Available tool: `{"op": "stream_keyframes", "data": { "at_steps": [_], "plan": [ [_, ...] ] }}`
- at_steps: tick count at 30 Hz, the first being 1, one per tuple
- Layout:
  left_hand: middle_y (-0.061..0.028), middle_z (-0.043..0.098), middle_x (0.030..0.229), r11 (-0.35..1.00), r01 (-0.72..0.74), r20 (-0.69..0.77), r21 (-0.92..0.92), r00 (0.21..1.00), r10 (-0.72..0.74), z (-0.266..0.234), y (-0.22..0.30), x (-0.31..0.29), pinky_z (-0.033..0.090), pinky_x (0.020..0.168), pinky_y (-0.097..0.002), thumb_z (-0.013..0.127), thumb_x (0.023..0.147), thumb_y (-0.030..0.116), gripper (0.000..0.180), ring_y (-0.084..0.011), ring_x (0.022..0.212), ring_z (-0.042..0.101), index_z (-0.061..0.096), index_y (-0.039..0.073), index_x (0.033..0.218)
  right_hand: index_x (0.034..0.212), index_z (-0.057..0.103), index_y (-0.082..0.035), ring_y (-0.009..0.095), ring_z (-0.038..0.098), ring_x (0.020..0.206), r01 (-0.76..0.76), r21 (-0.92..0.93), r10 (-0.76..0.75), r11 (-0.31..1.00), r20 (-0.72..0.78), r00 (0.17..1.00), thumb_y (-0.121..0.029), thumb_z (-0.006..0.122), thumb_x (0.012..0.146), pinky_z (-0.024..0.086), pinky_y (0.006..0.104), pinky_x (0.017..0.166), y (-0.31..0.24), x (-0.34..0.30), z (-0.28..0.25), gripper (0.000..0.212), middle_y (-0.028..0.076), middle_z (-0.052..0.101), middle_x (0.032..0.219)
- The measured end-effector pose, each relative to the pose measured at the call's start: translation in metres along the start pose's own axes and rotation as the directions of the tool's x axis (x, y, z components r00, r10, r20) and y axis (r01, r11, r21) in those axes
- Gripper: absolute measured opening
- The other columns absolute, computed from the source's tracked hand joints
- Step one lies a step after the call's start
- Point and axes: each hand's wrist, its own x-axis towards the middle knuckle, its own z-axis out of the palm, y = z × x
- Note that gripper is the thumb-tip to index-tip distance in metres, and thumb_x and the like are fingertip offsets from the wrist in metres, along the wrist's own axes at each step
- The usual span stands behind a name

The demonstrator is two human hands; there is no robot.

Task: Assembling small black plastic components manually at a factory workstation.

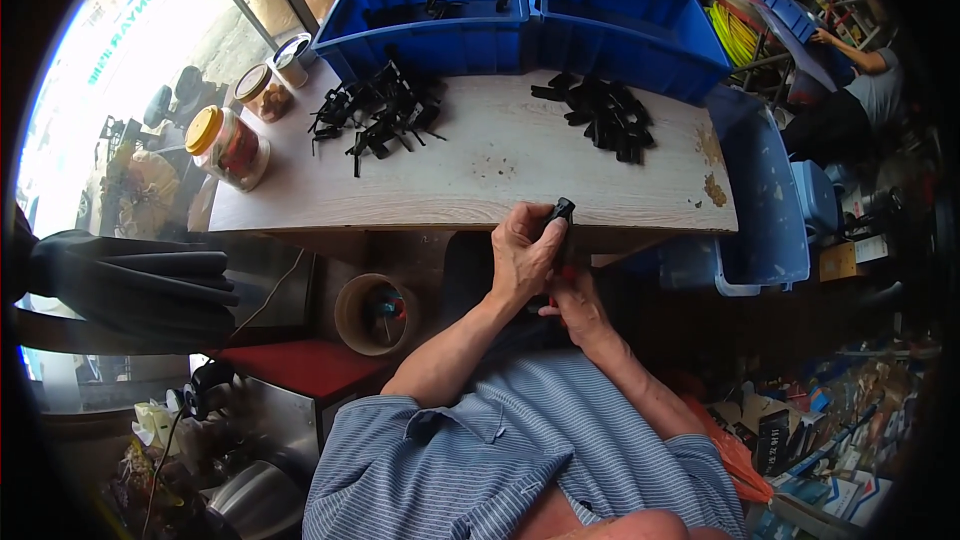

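My left hand (522, 252) grips a small black plastic part (560, 210) just below the near edge of the wooden table (480, 185). My right hand (575, 305) sits right under it, fingers closed around something with a bit of red showing; what it is I cannot tell. On the table lie two heaps of black plastic parts: a spread-out pile (375, 112) at the left and a denser pile (605, 112) at the right. Both hands are well short of the piles.
Two blue bins (440, 35) (630, 30) stand along the table's far edge. Jars with yellow lids (228, 145) (265, 90) stand at the left end. Another blue crate (765, 210) hangs off the right. A round tub (375, 312) is under the table. A person (865, 80) works far right.
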Motion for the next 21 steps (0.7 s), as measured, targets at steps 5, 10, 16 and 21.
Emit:
{"op": "stream_keyframes", "data": {
  "at_steps": [5,10,16,21],
  "plan": [
    [-0.0041,0.068,0.088,0.999,0.014,0.014,0.041,1.0,-0.015,-0.002,-0.001,-0.001,0.05,0.07,-0.0214,0.069,0.089,0.006,0.017,-0.0058,0.078,0.059,0.062,-0.004,0.101,0.122,0.052,-0.006,0.01,0.061,0.079,0.021,-0.022,-0.021,1.0,-0.025,0.999,-0.032,0.054,0.088,0.048,0.0232,0.058,0.005,0.0,-0.001,0.042,0.003,0.062,0.087],
    [-0.004,0.067,0.088,0.999,0.049,0.024,0.013,0.998,-0.05,-0.001,0.001,-0.001,0.05,0.071,-0.0214,0.069,0.089,0.005,0.017,-0.0055,0.078,0.059,0.062,-0.004,0.101,0.116,0.052,-0.004,0.011,0.06,0.073,0.001,0.022,-0.001,1.0,-0.031,1.0,-0.028,0.054,0.088,0.049,0.0236,0.056,0.013,0.004,-0.004,0.036,0.003,0.06,0.083],
    [-0.0036,0.067,0.088,0.999,0.001,0.057,0.038,0.998,-0.003,-0.002,-0.004,0.0,0.05,0.07,-0.0214,0.069,0.089,0.004,0.015,-0.0062,0.077,0.059,0.062,-0.004,0.101,0.1,0.054,-0.002,0.011,0.056,0.056,-0.045,0.062,0.044,0.997,0.02,0.999,-0.021,0.055,0.089,0.054,0.0279,0.049,0.013,0.008,-0.003,0.021,0.004,0.054,0.068],
    [-0.0061,0.068,0.082,0.985,-0.049,0.073,0.168,0.997,0.037,0.0,-0.003,0.004,0.05,0.068,-0.0236,0.068,0.088,0.006,0.016,-0.0077,0.074,0.06,0.062,-0.005,0.099,0.1,0.052,-0.002,0.011,0.055,0.053,-0.042,0.098,0.043,0.994,-0.009,0.999,-0.028,0.059,0.092,0.053,0.0271,0.045,0.022,0.013,-0.001,0.028,0.004,0.054,0.068]
  ]
}}
